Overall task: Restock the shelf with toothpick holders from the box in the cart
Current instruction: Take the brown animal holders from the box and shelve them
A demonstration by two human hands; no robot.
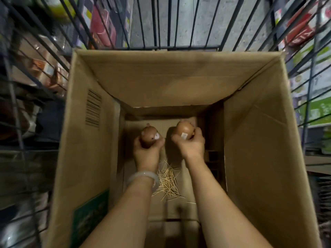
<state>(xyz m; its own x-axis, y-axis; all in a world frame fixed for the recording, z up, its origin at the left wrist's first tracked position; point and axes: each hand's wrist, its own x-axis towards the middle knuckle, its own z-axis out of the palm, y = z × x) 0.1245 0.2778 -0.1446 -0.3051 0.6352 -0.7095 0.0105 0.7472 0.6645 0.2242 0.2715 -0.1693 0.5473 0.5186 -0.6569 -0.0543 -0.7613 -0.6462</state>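
1. both arms are reaching down into a deep cardboard box (pixel 259 140) that is sitting inside a wire cart (pixel 179 22).
2. the left hand (pixel 146 151) is curling its fingers round a brown toothpick holder (pixel 149 136), seemingly animal-shaped, though blur is hiding detail.
3. the right hand (pixel 191 144) is gripping a second brown holder (pixel 184 130) bearing a small white sticker.
4. loose toothpicks (pixel 168 181) are lying scattered on the box floor between the forearms.
5. a pale bangle (pixel 143 178) is circling the left wrist.

Box (pixel 254 140): matt brown corrugated cardboard, creased. Cart (pixel 179 22): dark painted metal bars. Holders (pixel 150 137) (pixel 184 130): smooth, glossy brown, material unclear. Toothpicks (pixel 167 183): pale wood. Bangle (pixel 143 178): smooth, milky, faintly glossy.
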